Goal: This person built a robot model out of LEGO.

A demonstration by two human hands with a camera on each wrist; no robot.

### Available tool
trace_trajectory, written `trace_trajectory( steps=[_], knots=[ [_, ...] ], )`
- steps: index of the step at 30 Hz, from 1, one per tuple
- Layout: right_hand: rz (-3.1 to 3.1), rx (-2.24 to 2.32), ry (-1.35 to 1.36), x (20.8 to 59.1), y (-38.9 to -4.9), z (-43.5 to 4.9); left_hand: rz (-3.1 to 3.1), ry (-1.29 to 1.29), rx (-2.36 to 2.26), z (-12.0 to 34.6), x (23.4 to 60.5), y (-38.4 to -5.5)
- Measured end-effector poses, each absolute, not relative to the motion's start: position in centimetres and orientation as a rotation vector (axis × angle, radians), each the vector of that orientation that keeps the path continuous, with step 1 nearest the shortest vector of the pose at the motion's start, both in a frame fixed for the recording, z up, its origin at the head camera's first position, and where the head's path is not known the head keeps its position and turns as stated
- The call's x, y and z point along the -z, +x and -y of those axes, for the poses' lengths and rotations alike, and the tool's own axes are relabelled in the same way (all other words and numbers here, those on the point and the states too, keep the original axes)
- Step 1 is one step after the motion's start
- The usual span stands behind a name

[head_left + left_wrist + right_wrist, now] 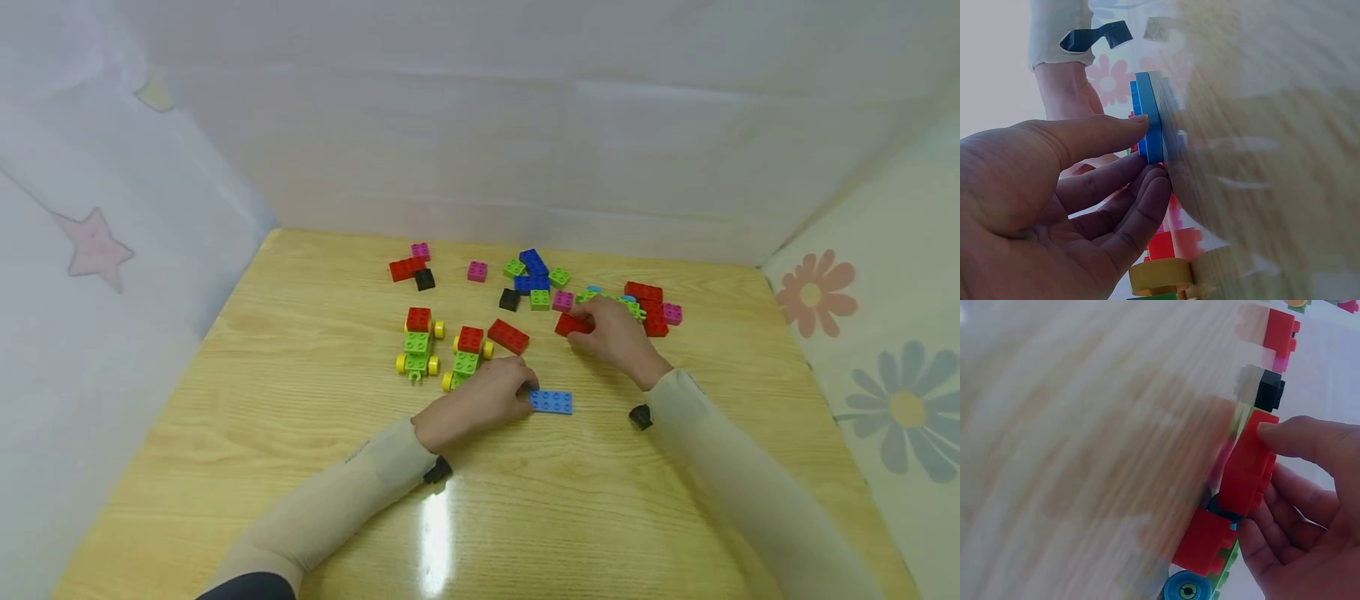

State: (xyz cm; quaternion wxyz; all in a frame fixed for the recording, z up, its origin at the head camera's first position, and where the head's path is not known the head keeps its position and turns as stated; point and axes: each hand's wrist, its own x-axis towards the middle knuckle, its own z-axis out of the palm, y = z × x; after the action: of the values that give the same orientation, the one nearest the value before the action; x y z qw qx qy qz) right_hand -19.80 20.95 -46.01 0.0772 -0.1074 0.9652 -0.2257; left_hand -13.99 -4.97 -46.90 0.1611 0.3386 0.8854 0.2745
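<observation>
My left hand [486, 392] pinches the left end of a flat light-blue building plate [553, 402] between thumb and fingers. In the left wrist view, this blue plate [1150, 119] lies low over the tabletop, thumb on its studded side. Farther right and back, my right hand [617, 335] grips a red brick [570, 325]. The right wrist view shows the thumb on one end of that red brick [1244, 465], which is tilted against the table. Behind the right hand, partly hidden, is a green wheeled base [637, 312] with blue wheels.
Two toy cars of green and red bricks on yellow wheels, a left car [417, 343] and a right car [468, 354], stand left of centre. A loose red brick [508, 336] lies between the hands. Several blue, green, pink and black bricks are scattered toward the table's [300, 350] back edge.
</observation>
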Motion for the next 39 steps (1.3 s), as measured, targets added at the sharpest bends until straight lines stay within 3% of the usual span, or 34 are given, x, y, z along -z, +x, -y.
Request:
trace_trajectory(
  steps=[39],
  knots=[
    [-2.647, 0.886, -0.423, 45.1, -11.7, -21.5, -2.53, 0.932, -0.81, 5.1, 47.9, -14.3]
  ],
)
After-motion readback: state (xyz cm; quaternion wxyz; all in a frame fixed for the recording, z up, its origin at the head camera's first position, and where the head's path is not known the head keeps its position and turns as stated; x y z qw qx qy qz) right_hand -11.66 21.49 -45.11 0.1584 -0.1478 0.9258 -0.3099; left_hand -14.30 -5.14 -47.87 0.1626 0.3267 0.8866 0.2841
